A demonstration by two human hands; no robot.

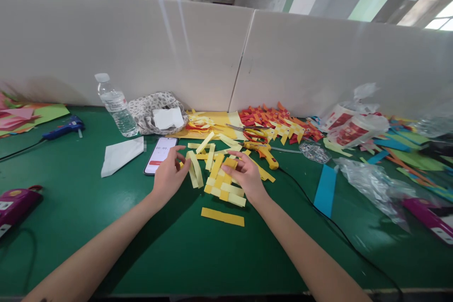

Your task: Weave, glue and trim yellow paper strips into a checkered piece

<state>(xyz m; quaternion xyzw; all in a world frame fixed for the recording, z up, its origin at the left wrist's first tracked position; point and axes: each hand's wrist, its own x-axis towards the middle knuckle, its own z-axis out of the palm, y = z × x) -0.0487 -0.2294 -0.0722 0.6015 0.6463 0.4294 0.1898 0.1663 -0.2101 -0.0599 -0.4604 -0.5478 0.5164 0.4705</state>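
A partly woven mat of yellow paper strips (222,185) lies on the green table (88,217) in front of me. My right hand (247,175) rests on its right side, fingers curled and pinching strip ends at the top. My left hand (170,174) sits just left of it, fingers bent around the end of a pale yellow strip (194,170). Loose yellow strips (209,151) are scattered behind the mat. One darker yellow strip (222,217) lies alone nearer me.
A phone (161,155) showing a timer lies behind my left hand, beside a white tissue (120,155), water bottle (116,106) and cloth pouch (155,112). A yellow glue gun (264,152), scissors (244,128), orange woven pieces (279,120), blue strip (325,189) and plastic bags (375,186) lie right.
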